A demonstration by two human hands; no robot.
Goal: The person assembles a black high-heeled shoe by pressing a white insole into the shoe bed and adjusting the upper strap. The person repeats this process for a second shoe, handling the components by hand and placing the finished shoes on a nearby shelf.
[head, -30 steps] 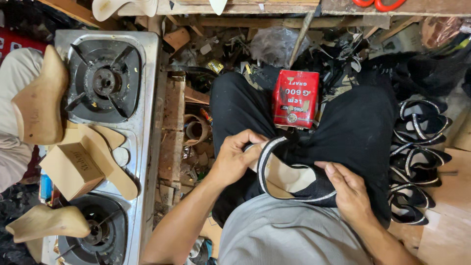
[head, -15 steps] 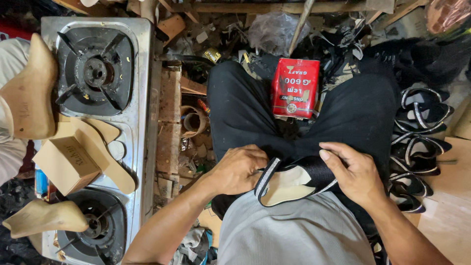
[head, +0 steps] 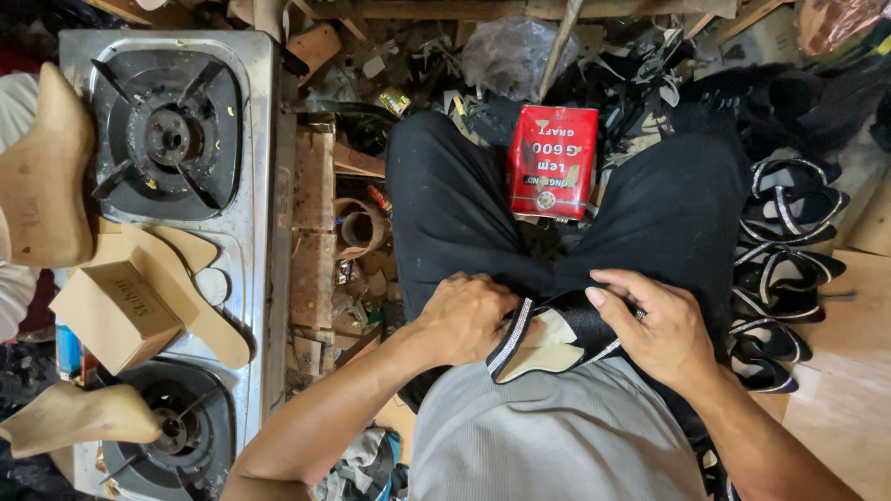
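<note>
Hands meet on a black shoe upper (head: 557, 336) with a cream lining and silver trim, which lies on the lap, just below the red tin (head: 551, 161) that stands between the knees. The left hand (head: 464, 317) is curled tight around the upper's left edge, fingers folded under it. The right hand (head: 654, 327) lies half open over the upper's right side, fingers pressing down and the thumb tucked against the trim. Left of the tin sits a two-burner stove (head: 264, 186) with wooden lasts (head: 42, 176) and a small box (head: 116, 315) on it; right of the tin, finished sandals (head: 789, 269) are stacked. Uneven pull from the two grips could, it seems, crease the lining or loosen the trim, and a knee shift could tip the tin.
</note>
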